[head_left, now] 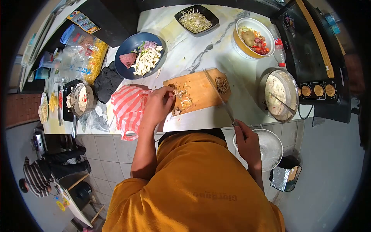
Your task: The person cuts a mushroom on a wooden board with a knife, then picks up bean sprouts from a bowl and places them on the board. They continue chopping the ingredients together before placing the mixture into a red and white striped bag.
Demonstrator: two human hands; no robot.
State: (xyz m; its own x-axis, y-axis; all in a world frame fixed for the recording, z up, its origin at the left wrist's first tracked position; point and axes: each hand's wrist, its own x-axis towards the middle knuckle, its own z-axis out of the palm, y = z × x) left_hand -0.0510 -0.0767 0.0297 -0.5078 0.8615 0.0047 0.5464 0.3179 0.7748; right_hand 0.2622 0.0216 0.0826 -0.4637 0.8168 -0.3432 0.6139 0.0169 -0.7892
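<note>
A wooden cutting board (pixel 201 91) lies on the marble counter in front of me. My left hand (pixel 159 101) is at the board's left end, its fingers closed at some pale sliced pieces (pixel 186 102); whether it grips one is too small to tell. My right hand (pixel 247 141) is wrapped round the handle of a long knife (pixel 217 89), whose blade slants across the board. Right of the blade sits a small pile of dark chopped pieces (pixel 222 84). Beside my left hand is a red-and-white striped plastic bag (pixel 129 106).
Behind the board are a blue plate (pixel 123 48), a black dish (pixel 181 16) of sprouts and a yellow-white bowl (pixel 242 48). A pot (pixel 296 94) stands right, a pan (pixel 89 102) left. A strainer (pixel 270 149) hangs below. Another person (pixel 38 174) is at the lower left.
</note>
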